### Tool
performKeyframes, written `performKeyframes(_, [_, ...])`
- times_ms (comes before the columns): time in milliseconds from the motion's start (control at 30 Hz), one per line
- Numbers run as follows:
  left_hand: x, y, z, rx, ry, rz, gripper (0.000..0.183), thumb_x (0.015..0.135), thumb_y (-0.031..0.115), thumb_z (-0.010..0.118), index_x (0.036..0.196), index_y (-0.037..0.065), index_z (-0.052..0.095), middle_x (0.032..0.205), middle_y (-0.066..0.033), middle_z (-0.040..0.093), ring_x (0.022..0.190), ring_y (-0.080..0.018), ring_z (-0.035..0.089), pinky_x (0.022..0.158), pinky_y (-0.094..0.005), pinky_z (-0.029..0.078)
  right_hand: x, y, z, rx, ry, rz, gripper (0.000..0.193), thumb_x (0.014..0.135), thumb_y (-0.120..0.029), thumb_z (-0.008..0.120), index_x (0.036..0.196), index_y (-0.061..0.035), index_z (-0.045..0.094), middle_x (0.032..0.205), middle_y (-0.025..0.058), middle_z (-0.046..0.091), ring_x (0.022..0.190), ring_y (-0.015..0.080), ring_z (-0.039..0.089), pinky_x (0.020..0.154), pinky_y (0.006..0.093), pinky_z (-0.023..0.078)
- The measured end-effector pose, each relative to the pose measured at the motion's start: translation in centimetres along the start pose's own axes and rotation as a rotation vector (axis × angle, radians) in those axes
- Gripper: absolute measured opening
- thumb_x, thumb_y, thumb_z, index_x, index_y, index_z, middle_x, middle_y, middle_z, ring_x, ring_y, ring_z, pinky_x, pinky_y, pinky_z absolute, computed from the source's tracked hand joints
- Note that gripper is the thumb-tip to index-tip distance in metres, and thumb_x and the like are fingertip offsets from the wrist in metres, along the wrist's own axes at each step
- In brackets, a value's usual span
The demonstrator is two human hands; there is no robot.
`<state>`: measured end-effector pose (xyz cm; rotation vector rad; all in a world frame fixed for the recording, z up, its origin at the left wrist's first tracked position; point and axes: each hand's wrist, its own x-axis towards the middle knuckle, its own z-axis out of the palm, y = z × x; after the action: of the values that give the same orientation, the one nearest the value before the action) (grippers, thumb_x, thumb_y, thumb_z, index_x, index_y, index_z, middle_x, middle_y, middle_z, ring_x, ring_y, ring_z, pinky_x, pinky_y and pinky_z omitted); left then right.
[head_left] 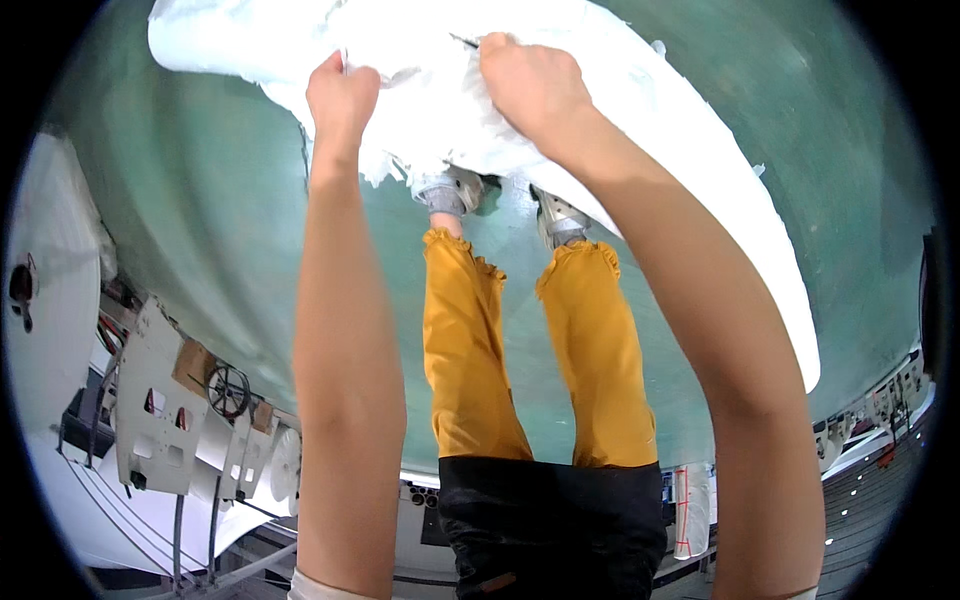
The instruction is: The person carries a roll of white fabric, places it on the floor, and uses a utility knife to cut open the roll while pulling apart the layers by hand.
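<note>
A large white sheet [430, 95] lies bunched across the floor in front of me, its near edge ragged; the glare hides whether it is cloth or film. My left hand [343, 98] is closed, its thumb and fingers pinching a bit of the sheet. To the right, my right hand [535, 85] is wrapped round a thin dark pointed tool [463, 41], whose tip sticks out leftward over the sheet. Its handle is hidden in my fist, so whether it is a knife or scissors cannot be told. Both forearms reach forward, well apart.
My feet in grey shoes [450, 192] stand on the green floor [250, 230], right at the sheet's near edge. At the left is a big white roll [55, 230], beside a machine frame [160, 400] with a black handwheel [228, 390]. More machinery [890, 395] lines the far right.
</note>
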<state>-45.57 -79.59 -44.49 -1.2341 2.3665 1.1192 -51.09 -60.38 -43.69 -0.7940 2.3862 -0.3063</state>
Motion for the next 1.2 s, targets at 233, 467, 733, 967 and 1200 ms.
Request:
performKeyframes(233, [0.9,-1.2,-1.8,0.071,-0.079,-0.025,0.024,0.062,0.018,0.054,0.077,0.002,0.062,0.071,-0.011,0.061,0.067,-0.0222,0.054,0.065,-0.0326,0.044,-7.6,4.1,1.3,-0.041,-0.126,0.055,0.009,0.079,-0.004,0.047,0.087,0.0002,0.047,0.071,0.0178,0.063,0.068,0.0312,0.064,0.062,0.039,0.051])
performKeyframes(467, [1.1,-2.6,-0.8,-0.039,-0.083,-0.055,0.018,0.059,0.018,0.056,0.069,0.002,0.058,0.065,-0.0073,0.053,0.064,-0.0185,0.045,0.059,-0.0303,0.038,-16.8,10.0,3.3,-0.094,-0.1,0.082,0.011,0.087,-0.013,0.042,0.089,-0.0019,0.042,0.059,0.0165,0.059,0.056,0.0345,0.06,0.05,0.0453,0.046])
performKeyframes(733, [3.1,-4.7,-0.4,-0.136,-0.171,0.056,0.013,0.063,0.012,0.057,0.07,0.003,0.052,0.065,-0.0003,0.049,0.064,-0.0109,0.042,0.059,-0.026,0.035,-24.1,11.2,-0.7,0.206,-0.446,0.65,0.026,0.094,-0.026,0.038,0.088,-0.0026,0.048,0.064,0.0107,0.057,0.057,0.0246,0.055,0.053,0.036,0.045])
performKeyframes(967, [2.1,-4.8,0.1,-0.021,-0.253,0.184,0.024,0.066,0.016,0.056,0.084,0.0,0.053,0.07,-0.0051,0.053,0.066,-0.0147,0.047,0.062,-0.0285,0.039,-19.4,0.3,-9.0,1.347,-0.556,0.88,0.03,0.097,-0.031,0.027,0.087,-0.0096,0.046,0.045,-0.0025,0.034,0.035,0.0064,0.028,0.034,0.0214,0.026])
performKeyframes(1200, [2.4,-4.3,-0.5,-0.011,-0.295,0.194,0.039,0.068,0.016,0.057,0.099,-0.006,0.052,0.086,-0.0152,0.06,0.079,-0.0223,0.057,0.073,-0.0321,0.044,-15.2,-3.4,-9.3,1.654,-0.547,0.672,0.031,0.098,-0.033,0.03,0.092,-0.007,0.046,0.047,0.0014,0.041,0.032,0.0074,0.03,0.032,0.02,0.027])
